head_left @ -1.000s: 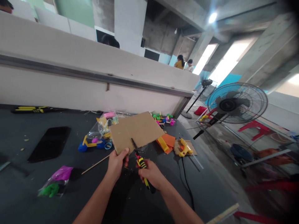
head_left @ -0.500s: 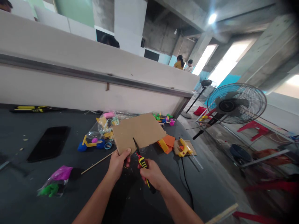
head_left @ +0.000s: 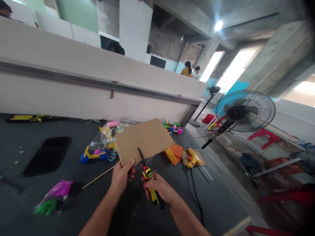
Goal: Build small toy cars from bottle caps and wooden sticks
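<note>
My left hand [head_left: 121,175] pinches the near left edge of a brown cardboard sheet [head_left: 147,136], thumb on top and fingers beneath. In my right hand [head_left: 158,186] are long-nose pliers [head_left: 149,175] with yellow, black and red handles, which stand spread apart. Their dark pointed jaw lies over the cardboard's near edge, close to my left thumb; whether another jaw is underneath is hidden. A thin wooden stick [head_left: 98,177] rests on the dark table left of my left hand. Orange paper pieces [head_left: 175,152] lie partly beside the cardboard's right corner.
A yellow glue gun [head_left: 194,159] with its cord lies at the right. To the left are a black phone-like slab [head_left: 48,155], bagged purple and green clay [head_left: 54,196], and a blue-yellow model [head_left: 94,155]. A white partition [head_left: 98,88] borders the table; a fan [head_left: 243,111] stands beyond.
The handles of the pliers have spread wider in my right hand. The left hand keeps its hold on the cardboard, and the whole view has shifted slightly.
</note>
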A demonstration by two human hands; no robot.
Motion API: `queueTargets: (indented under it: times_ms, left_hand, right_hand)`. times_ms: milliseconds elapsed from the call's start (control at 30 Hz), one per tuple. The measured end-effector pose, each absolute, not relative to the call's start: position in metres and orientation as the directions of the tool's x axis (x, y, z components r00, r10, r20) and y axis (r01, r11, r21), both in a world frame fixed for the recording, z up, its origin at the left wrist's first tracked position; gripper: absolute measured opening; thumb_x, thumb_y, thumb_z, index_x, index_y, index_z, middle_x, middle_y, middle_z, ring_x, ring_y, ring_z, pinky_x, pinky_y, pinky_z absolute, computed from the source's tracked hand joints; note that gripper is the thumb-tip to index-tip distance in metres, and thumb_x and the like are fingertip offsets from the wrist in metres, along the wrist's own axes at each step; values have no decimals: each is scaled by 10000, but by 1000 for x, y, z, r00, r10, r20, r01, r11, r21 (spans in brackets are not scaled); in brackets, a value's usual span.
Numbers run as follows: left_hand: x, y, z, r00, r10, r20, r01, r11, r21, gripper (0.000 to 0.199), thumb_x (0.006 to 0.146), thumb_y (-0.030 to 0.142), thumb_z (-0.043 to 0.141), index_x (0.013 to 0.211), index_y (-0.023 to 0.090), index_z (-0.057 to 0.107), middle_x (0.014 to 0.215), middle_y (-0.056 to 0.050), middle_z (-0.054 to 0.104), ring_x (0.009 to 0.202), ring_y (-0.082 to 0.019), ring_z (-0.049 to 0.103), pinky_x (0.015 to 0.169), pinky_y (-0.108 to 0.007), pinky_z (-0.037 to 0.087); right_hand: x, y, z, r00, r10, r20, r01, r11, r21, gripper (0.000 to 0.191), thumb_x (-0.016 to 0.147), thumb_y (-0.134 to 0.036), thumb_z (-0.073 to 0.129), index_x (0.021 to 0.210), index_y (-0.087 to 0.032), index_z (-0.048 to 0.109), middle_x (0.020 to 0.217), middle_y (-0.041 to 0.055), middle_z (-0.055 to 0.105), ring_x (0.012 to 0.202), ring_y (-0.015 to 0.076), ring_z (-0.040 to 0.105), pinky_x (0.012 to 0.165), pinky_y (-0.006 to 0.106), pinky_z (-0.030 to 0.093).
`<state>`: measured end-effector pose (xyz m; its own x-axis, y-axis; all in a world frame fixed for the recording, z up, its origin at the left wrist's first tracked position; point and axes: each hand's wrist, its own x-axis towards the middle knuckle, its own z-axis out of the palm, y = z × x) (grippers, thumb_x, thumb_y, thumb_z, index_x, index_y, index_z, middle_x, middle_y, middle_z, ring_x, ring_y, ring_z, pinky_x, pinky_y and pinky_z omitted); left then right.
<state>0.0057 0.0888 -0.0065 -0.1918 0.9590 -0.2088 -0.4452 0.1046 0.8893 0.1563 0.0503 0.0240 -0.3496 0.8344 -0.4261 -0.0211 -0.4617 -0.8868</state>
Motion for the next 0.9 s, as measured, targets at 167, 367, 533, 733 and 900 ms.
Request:
queueTargets:
  times_ms: [167,367,533,733,900]
  left_hand:
    - [6,89,-3,-182,958,-222,-466,115,877,286,587,353,708,589,169,490,385,55,493,298,-78,409,303,-196,332]
    - [7,86,-5,-91,977,-193,-413,139,900,312,637,382,682,534,165,483,364,55,458,285,-75,383,292,-199,321]
    - [7,84,-2,-78,980,-185,-381,142,913,342,654,397,659,498,173,454,345,57,430,268,-69,361,292,-200,306]
    - [6,86,-6,-150,973,-173,-342,114,933,300,642,384,666,557,179,464,360,62,452,285,-76,381,298,-196,313]
    - [6,85,-3,-120,978,-173,-362,119,925,324,651,387,666,515,176,462,348,59,436,274,-73,374,290,-192,297]
  right_hand:
    - [160,51,24,-380,818,-431,-41,-480,-876,319,561,-254,545,862,-153,518,600,-44,533,469,77,467,488,223,395]
    - [162,56,22,-361,845,-394,-12,-427,-904,306,560,-246,549,851,-155,520,581,-48,525,470,75,450,506,219,364]
    - [164,58,19,-356,850,-388,-12,-419,-908,319,562,-251,558,863,-149,531,586,-46,521,477,72,438,502,213,350]
    - [165,58,31,-344,796,-498,31,-520,-854,332,557,-280,573,858,-144,538,600,-41,520,489,76,455,478,209,352]
    - [163,59,30,-332,805,-492,-19,-527,-849,347,544,-276,586,864,-151,537,630,-43,526,503,71,459,483,206,358]
